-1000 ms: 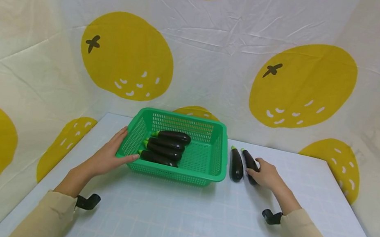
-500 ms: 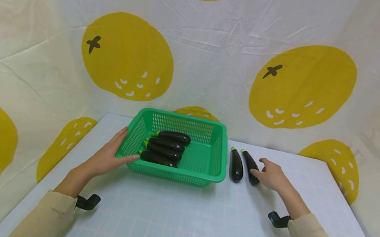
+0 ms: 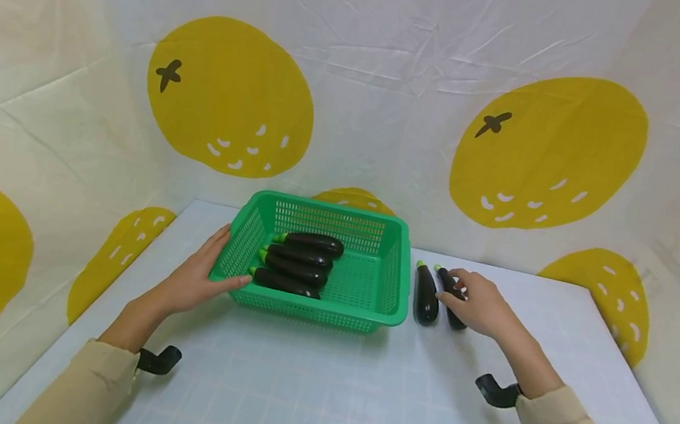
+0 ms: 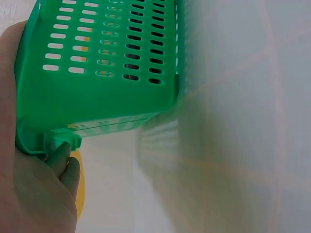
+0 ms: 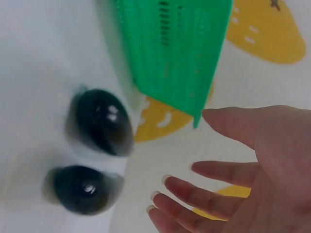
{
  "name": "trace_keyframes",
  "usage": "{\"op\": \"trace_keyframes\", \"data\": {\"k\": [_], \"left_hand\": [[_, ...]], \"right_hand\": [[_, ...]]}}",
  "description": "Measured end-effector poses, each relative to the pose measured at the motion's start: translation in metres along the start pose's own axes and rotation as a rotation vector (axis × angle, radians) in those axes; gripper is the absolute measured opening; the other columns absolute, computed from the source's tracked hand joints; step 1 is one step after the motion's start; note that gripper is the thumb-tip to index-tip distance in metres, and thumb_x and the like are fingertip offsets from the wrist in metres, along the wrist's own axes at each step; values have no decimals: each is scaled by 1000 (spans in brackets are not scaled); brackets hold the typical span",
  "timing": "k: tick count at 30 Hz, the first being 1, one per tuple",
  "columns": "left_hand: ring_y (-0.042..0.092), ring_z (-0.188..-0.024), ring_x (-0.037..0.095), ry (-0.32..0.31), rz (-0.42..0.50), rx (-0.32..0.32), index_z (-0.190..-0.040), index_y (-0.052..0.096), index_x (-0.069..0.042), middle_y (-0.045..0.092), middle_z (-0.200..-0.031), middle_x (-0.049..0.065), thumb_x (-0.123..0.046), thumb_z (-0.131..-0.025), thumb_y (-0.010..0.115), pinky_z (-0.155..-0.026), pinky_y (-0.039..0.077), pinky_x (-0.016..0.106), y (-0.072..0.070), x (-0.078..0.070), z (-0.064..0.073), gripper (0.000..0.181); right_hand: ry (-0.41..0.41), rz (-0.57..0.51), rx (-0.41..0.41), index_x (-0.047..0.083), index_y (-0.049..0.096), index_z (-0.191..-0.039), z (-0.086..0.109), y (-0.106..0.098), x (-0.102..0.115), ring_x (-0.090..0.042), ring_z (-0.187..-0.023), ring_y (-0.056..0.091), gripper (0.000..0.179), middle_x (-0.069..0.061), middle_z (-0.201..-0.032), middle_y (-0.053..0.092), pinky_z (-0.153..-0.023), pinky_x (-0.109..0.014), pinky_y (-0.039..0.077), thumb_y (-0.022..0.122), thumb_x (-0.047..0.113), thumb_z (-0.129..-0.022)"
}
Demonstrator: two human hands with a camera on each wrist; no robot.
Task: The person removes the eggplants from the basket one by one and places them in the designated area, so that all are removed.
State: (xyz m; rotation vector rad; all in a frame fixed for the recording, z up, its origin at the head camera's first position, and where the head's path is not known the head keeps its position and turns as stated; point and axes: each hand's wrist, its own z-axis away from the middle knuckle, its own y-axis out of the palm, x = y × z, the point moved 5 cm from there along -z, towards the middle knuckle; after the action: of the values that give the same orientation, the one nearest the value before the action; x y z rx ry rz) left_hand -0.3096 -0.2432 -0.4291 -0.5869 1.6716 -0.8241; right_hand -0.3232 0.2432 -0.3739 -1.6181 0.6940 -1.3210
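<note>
A green plastic basket (image 3: pixel 386 316) stands at the middle back of the table, with several dark eggplants (image 3: pixel 311 242) lying side by side in its left half. My left hand (image 3: pixel 193 283) grips the basket's left end, thumb along the near rim and fingers at the far side. Two more eggplants lie to the right of the basket. My right hand (image 3: pixel 477 304) hovers over the outer eggplant (image 3: pixel 456 323), partly covering it in the head view. The right wrist view shows its fingers (image 5: pixel 209 194) spread and holding nothing. The inner eggplant (image 3: pixel 427 296) lies just left of this hand.
A pale blue checked cloth (image 3: pixel 311 393) covers the table. Behind and at the sides hangs a white sheet (image 3: pixel 391 139) printed with big yellow fruit. Black camera mounts (image 3: pixel 159 360) stick out at both wrists.
My right hand drew back slightly to the right, then came forward and left over the outer eggplant. Its fingers let go of that eggplant. The left hand and basket stay in place.
</note>
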Motion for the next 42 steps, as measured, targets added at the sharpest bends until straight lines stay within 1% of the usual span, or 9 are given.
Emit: {"op": "trace_keyframes", "data": {"k": [5, 7, 12, 17, 22, 26, 30, 39, 42], "left_hand": [[13, -155, 41, 9, 17, 0, -166, 5, -12, 1, -172, 8, -61, -92, 67, -115, 21, 72, -2, -4, 0, 108], [13, -155, 40, 11, 20, -1, -166, 5, -12, 2, -172, 9, -60, -91, 68, -115, 21, 72, -2, -6, 1, 109], [13, -155, 41, -1, 23, 3, -166, 5, -12, 1, -173, 8, -60, -90, 70, -115, 21, 72, -2, -5, 1, 111], [13, -155, 41, -13, 24, 4, -166, 5, -11, 1, -173, 8, -61, -89, 71, -115, 20, 73, -1, -4, 2, 112], [13, -155, 41, -13, 21, 4, -166, 5, -11, 1, -173, 8, -61, -89, 70, -115, 20, 72, 0, -5, 2, 112], [13, -155, 41, -13, 18, 3, -166, 5, -11, 1, -173, 8, -61, -89, 70, -116, 20, 72, 0, -5, 2, 112], [13, -155, 40, -17, 21, 6, -166, 4, -12, 0, -173, 7, -62, -89, 70, -116, 21, 72, 0, -5, 2, 113], [13, -155, 39, -26, 36, 2, -166, 5, -13, 1, -173, 6, -62, -88, 71, -116, 21, 71, 0, -3, 1, 113], [13, -155, 39, -34, 36, 5, -166, 5, -13, 0, -173, 6, -62, -88, 71, -116, 21, 72, 0, -3, 2, 113]], "right_hand": [[-56, -5, -19, -10, 52, -140, -2, 0, 19, -42, -109, 62, 56, -30, -123, 63, -92, -59, 53, 66, 26, -99], [-79, -2, -31, -10, 53, -139, -3, -1, 26, -39, -106, 61, 55, -28, -122, 64, -92, -58, 52, 67, 25, -99], [-148, -24, -56, -8, 56, -137, -6, 1, 42, -38, -104, 61, 50, -26, -120, 65, -89, -56, 53, 67, 22, -99], [-231, -74, -66, -8, 56, -137, -9, 5, 59, -35, -102, 62, 49, -23, -120, 65, -87, -52, 54, 67, 20, -99], [-282, -125, -45, -8, 56, -137, -12, 11, 73, -34, -104, 63, 47, -22, -123, 65, -89, -51, 55, 67, 18, -99], [-301, -133, -32, -6, 58, -137, -16, 16, 83, -34, -104, 63, 46, -20, -121, 66, -87, -48, 54, 67, 20, -99], [-324, -157, -10, -5, 58, -136, -21, 24, 94, -35, -104, 64, 45, -19, -119, 67, -88, -48, 55, 68, 20, -99], [-424, -163, 55, -4, 60, -135, -35, 49, 121, -33, -105, 63, 45, -15, -120, 67, -88, -44, 54, 69, 20, -98], [-460, -152, 78, -4, 59, -135, -41, 60, 130, -32, -104, 63, 46, -16, -121, 67, -86, -40, 55, 70, 19, -97]]}}
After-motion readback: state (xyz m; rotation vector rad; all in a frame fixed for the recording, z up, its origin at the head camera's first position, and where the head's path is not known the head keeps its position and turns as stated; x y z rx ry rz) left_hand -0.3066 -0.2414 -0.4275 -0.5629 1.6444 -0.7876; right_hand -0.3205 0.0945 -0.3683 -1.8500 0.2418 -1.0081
